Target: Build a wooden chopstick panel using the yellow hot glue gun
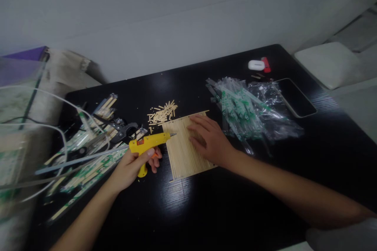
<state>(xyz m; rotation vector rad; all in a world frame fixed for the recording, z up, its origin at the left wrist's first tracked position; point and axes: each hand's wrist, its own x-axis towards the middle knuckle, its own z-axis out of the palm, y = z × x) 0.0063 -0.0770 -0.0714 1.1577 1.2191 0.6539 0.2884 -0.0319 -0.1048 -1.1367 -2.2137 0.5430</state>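
Note:
My left hand (133, 164) is wrapped round the handle of a yellow glue gun (149, 142), whose nozzle points right at the left edge of a flat mat of bamboo sticks (180, 153). My right hand (209, 138) lies flat on the mat's right half, fingers stretched out and pressing it onto the black table (206, 204). A small heap of cut stick pieces (162, 112) lies just behind the mat.
A pile of wrapped chopsticks and empty wrappers (88, 153) with black cutters (123, 129) lies at the left. Clear and green wrappers (247, 111) are heaped at the right, beside a phone (296, 97). A white case (256, 64) and a red item (266, 64) sit far back.

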